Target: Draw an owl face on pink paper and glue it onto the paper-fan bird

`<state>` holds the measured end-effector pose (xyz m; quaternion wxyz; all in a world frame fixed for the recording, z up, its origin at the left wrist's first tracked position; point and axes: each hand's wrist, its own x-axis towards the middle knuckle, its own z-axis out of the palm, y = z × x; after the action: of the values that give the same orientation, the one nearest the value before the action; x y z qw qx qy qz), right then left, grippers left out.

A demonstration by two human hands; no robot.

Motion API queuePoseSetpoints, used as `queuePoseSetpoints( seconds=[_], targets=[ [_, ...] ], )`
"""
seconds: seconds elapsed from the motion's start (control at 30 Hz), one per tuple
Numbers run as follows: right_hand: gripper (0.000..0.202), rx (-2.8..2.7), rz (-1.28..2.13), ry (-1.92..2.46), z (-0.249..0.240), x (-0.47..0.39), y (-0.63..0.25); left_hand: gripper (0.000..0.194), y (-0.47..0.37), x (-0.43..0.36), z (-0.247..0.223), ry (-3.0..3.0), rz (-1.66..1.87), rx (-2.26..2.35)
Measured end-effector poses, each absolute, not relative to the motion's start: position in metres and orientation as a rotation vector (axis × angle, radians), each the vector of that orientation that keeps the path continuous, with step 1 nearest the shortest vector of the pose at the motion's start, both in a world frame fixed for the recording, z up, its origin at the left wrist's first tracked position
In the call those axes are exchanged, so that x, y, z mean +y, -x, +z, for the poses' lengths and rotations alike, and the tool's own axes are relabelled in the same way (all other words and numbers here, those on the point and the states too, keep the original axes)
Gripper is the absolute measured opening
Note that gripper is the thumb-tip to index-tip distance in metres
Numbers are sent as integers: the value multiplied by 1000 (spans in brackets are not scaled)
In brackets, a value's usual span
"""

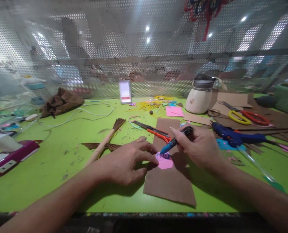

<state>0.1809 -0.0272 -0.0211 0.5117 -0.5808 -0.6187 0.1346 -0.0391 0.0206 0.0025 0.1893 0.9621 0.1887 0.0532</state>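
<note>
Gripping marker [169, 145] in closed right hand [203, 145], slanted left onto paper [165, 164]; touching paper's left edge with half-open left hand [127, 161].

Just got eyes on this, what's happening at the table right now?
A person's right hand holds a blue marker, its tip at a pink paper piece that bears blue marks. The left hand has its fingertips at the paper's edge. The paper lies on a brown cardboard strip. A blue glue gun lies beyond the right hand, towards the right.
</note>
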Motion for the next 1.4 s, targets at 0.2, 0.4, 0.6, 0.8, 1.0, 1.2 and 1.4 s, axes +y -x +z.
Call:
queuePoseSetpoints(
  seconds=[0.2,0.4,0.6,0.8,1.0,1.2,1.4],
  targets=[
    [41,-1516,348,1386,-22,-25,-180,30,38,22,2,-2714,143,514],
    [43,-1571,354,1418,-21,-27,-182,30,38,21,3,-2715,109,533],
    [45,-1521,313,1423,-21,-27,-183,30,39,21,2,-2710,113,524],
    [42,-1499,379,1391,-21,-26,-180,31,39,21,3,-2717,96,536],
    [43,-1557,343,1419,-21,-26,-182,31,39,21,3,-2713,104,534],
    [44,-1541,319,1422,-20,-26,-184,29,39,21,2,-2709,117,540],
    [43,-1534,338,1400,-20,-26,-182,30,39,21,2,-2709,129,528]
  ],
)
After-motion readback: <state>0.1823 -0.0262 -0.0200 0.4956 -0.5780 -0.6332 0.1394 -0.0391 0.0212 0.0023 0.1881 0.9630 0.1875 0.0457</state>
